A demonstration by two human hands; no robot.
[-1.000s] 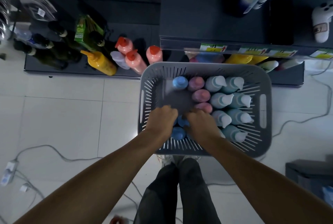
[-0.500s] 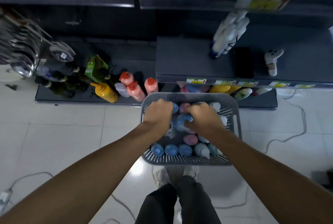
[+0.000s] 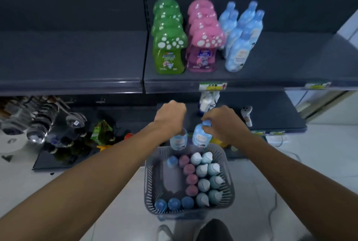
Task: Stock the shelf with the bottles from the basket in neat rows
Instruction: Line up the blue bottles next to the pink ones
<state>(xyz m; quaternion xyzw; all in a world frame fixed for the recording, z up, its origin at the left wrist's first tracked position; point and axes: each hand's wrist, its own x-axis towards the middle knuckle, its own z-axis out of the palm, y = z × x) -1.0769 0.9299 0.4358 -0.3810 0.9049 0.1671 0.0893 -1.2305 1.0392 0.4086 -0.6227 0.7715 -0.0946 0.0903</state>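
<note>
Shelf (image 3: 290, 60) ahead now: left hand (image 3: 170, 116) and right hand (image 3: 222, 122) each grip 1 blue bottle (image 3: 201, 136), out of the basket (image 3: 150, 184), ready to place.

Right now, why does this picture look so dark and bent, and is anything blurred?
Head view: light is dim and bluish, with the pale floor brightest; the wide lens bows the shelf edge and stretches the arms; the blue bottles on the shelf look smeared, while the left hand and right hand, each gripping a small bottle, look fairly sharp.
</note>
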